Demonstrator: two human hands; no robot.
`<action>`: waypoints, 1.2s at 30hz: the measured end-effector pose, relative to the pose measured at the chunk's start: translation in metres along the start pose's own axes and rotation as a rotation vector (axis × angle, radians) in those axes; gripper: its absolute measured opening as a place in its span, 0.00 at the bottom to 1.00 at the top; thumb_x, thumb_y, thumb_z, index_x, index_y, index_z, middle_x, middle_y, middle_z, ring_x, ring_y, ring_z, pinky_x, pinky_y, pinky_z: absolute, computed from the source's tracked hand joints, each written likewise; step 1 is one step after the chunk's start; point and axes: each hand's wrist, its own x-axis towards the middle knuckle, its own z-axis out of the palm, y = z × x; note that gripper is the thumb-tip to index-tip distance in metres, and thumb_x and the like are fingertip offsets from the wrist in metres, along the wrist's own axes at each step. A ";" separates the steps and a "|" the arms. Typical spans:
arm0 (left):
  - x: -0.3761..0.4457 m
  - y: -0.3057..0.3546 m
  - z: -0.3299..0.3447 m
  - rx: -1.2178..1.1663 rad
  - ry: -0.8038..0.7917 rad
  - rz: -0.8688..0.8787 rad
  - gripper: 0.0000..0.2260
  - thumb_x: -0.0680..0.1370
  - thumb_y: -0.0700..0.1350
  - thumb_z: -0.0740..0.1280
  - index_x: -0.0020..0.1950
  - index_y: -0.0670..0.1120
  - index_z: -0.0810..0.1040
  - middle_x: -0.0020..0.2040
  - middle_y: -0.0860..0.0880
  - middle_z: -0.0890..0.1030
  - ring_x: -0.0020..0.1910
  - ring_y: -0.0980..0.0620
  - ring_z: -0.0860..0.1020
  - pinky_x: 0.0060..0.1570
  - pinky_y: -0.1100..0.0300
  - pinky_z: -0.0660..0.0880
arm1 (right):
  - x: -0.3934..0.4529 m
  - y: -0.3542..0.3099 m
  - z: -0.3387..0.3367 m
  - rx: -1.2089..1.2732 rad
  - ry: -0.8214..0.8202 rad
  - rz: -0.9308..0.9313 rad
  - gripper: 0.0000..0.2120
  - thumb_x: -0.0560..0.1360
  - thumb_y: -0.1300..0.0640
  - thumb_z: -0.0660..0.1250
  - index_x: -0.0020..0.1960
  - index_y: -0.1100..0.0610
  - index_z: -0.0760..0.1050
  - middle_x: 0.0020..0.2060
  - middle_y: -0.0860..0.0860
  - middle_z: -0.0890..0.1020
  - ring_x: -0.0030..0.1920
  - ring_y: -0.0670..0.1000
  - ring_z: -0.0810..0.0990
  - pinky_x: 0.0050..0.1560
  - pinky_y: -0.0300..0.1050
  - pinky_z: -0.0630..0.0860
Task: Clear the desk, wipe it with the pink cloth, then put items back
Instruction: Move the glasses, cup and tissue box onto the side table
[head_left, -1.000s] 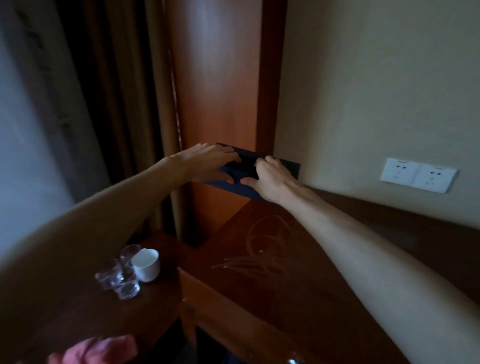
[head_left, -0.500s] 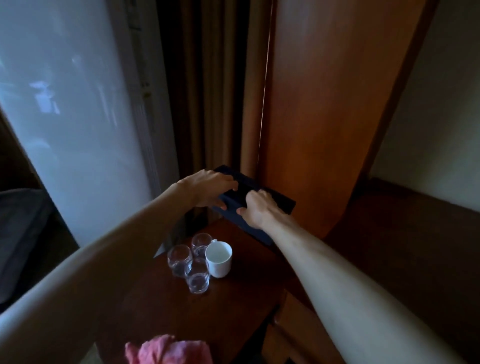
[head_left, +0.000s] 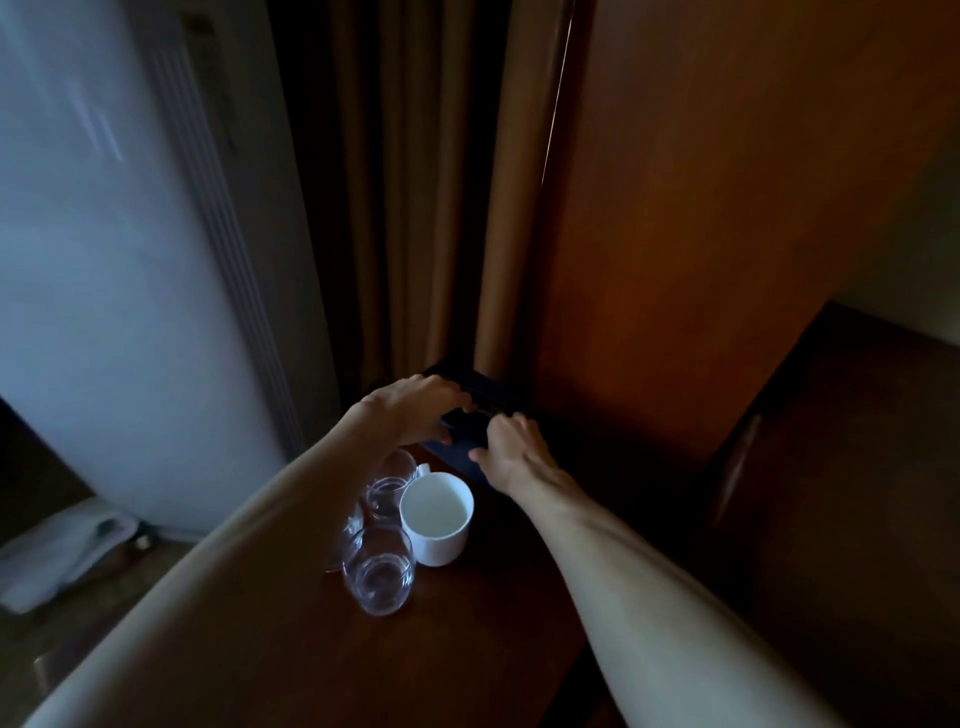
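A dark blue flat tray (head_left: 470, 457) sits low at the back of the lower side table (head_left: 467, 639), against the curtain and wooden panel. My left hand (head_left: 415, 405) grips its left edge and my right hand (head_left: 511, 454) grips its near right edge. In front of the tray stand a white mug (head_left: 436, 517) and clear glasses (head_left: 378, 571), partly hidden by my left forearm. The desk (head_left: 857, 493) lies dark at the right. The pink cloth is out of view.
A tan curtain (head_left: 415, 208) hangs behind the side table, beside a tall wooden panel (head_left: 727, 234). A white frosted pane (head_left: 104, 286) fills the left. Something pale lies on the floor (head_left: 57, 551) at lower left.
Both hands carried the dark tray left from the desk corner and down onto the side table behind the mug and glasses. The view swung left; the pink cloth dropped out of view.
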 end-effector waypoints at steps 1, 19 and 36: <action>0.003 -0.001 0.003 -0.011 -0.023 -0.005 0.26 0.74 0.50 0.76 0.71 0.55 0.74 0.67 0.51 0.78 0.64 0.47 0.78 0.61 0.50 0.76 | 0.002 0.001 0.005 0.010 -0.005 0.008 0.24 0.79 0.49 0.71 0.70 0.61 0.74 0.68 0.61 0.76 0.69 0.61 0.74 0.68 0.52 0.73; 0.006 -0.006 0.004 -0.178 -0.033 -0.126 0.20 0.69 0.64 0.76 0.58 0.58 0.84 0.54 0.57 0.85 0.56 0.53 0.82 0.57 0.54 0.78 | 0.001 0.023 -0.021 0.112 -0.147 0.062 0.21 0.75 0.50 0.72 0.64 0.59 0.79 0.64 0.58 0.78 0.63 0.59 0.79 0.60 0.48 0.77; 0.006 0.020 0.031 0.001 -0.193 -0.424 0.45 0.72 0.73 0.66 0.82 0.53 0.58 0.79 0.48 0.63 0.76 0.43 0.65 0.66 0.46 0.71 | 0.002 0.031 -0.008 -0.164 -0.320 0.031 0.41 0.75 0.38 0.71 0.80 0.54 0.60 0.76 0.56 0.63 0.76 0.60 0.65 0.72 0.54 0.68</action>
